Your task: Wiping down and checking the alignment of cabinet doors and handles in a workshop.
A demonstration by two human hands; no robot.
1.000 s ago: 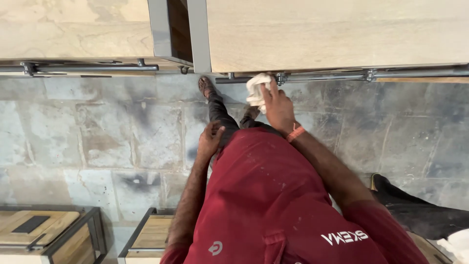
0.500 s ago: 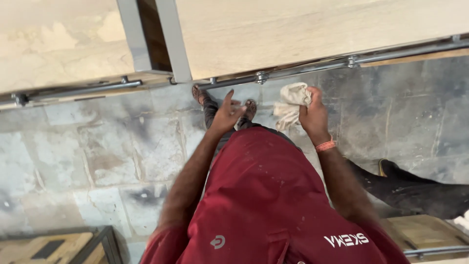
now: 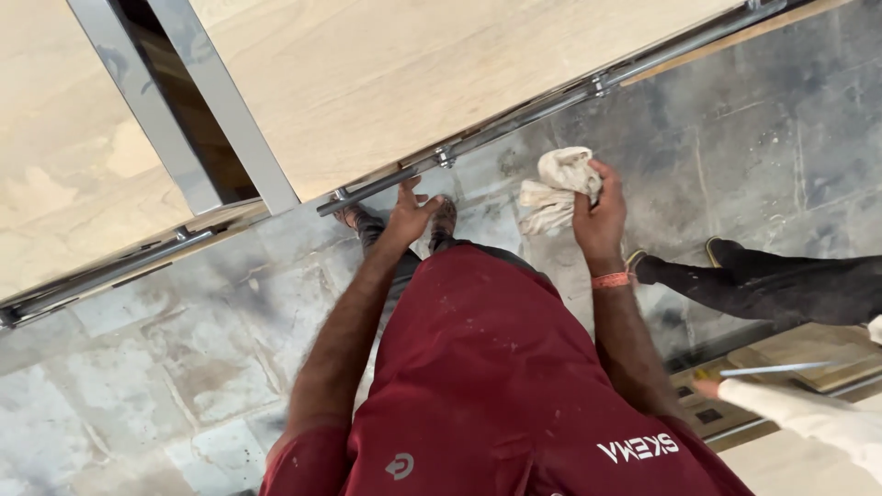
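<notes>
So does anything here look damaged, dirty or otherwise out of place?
The stone floor is blotched with dark smudges and pale patches. The maroon shirt carries small white specks. Otherwise nothing stands out: the right hand grips a crumpled white rag, and the left hand reaches toward the chrome rail.

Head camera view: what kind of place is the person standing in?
Probably a furniture workshop or fit-out site. Pale wood panels sit in chrome metal frames above a dusty stone-tile floor, and the right hand grips a crumpled white rag.
</notes>
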